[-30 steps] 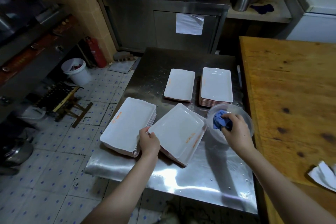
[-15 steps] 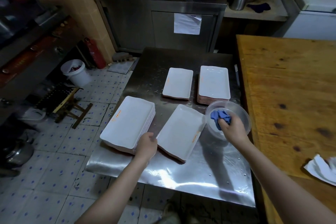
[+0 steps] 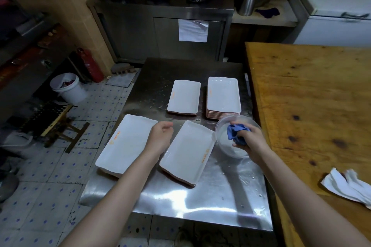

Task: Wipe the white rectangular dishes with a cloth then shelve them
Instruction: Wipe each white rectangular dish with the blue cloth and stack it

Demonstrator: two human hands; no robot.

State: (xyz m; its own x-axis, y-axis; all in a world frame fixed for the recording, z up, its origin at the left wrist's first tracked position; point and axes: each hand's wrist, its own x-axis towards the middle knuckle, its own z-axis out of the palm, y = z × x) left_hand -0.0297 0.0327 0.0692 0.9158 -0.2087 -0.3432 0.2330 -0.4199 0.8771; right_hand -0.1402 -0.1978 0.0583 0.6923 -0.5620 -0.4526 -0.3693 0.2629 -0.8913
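Note:
White rectangular dishes lie in four groups on a steel table (image 3: 220, 202): a near-left stack (image 3: 124, 142), a near-middle dish (image 3: 188, 150), a far-middle dish (image 3: 183, 96) and a taller far-right stack (image 3: 223, 94). My right hand (image 3: 251, 140) grips a blue cloth (image 3: 235, 133) inside a clear plastic bowl (image 3: 224, 142) of water. My left hand (image 3: 160, 136) hovers between the two near groups with loosely curled fingers, holding nothing.
A wooden table (image 3: 311, 96) adjoins on the right, with crumpled white paper (image 3: 347, 184) near its front edge. A steel cabinet (image 3: 160, 32) stands behind. On the tiled floor to the left are a white bucket (image 3: 69, 89), a red extinguisher (image 3: 90, 64) and a stool (image 3: 58, 124).
My left hand let go of the near-middle dish, which now lies flat, and lifted up between the stacks. My right hand has kept the cloth in the bowl.

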